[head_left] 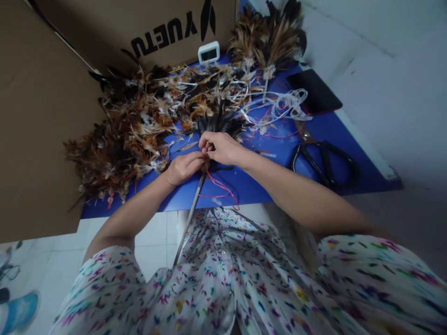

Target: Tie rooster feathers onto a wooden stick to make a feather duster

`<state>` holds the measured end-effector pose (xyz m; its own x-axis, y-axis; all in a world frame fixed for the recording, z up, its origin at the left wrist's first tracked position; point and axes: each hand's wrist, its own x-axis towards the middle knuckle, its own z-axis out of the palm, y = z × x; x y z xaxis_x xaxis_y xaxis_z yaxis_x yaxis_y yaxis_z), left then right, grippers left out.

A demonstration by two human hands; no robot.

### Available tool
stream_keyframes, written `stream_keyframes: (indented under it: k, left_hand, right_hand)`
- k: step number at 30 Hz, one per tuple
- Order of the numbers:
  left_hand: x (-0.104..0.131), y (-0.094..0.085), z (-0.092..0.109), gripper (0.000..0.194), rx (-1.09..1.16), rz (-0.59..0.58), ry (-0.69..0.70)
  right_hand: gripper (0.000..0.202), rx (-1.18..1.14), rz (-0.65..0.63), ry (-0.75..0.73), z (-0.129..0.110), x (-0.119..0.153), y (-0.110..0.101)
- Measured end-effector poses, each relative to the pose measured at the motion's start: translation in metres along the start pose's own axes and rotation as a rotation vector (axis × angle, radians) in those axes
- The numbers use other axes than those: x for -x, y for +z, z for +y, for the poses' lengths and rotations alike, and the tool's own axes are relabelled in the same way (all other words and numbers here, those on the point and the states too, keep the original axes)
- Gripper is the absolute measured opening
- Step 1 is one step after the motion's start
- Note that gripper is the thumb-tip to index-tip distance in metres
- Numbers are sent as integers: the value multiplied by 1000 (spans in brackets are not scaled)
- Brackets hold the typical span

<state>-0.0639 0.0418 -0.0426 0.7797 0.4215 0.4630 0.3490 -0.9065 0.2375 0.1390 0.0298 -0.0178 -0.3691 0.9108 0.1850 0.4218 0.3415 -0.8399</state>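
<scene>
My left hand (186, 168) is closed around the upper end of a thin stick (190, 214), which slants down toward my lap. Right beside it, my right hand (223, 147) is pinched, its fingertips meeting those of the left. What exactly the right fingers grip is too small to make out. Dark feathers (221, 123) fan out just beyond both hands, at the stick's head. From under the fingers hangs a looped red string (223, 187), lying over the table edge.
Loose brown feather tufts (129, 135) cover the left of the blue table (258, 186). Black-handled scissors (323, 158), a phone (314, 91) and tangled clear ribbon (289, 104) lie right. Behind are feather bundles (268, 42), a small white clock (208, 52) and a cardboard box (139, 23).
</scene>
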Motion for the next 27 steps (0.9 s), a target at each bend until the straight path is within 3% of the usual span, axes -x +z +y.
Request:
stream_keyframes:
  k: [10, 18, 27]
  left_hand:
    - [2, -1, -3, 25, -69, -35, 19]
    - [3, -2, -6, 21, -261, -37, 135]
    - [3, -3, -2, 19, -247, -26, 119]
  right_hand:
    - [26, 3, -33, -21, 0, 0, -4]
    - [29, 4, -46, -28, -3, 2, -6]
    - [33, 24, -52, -69, 1, 3, -3]
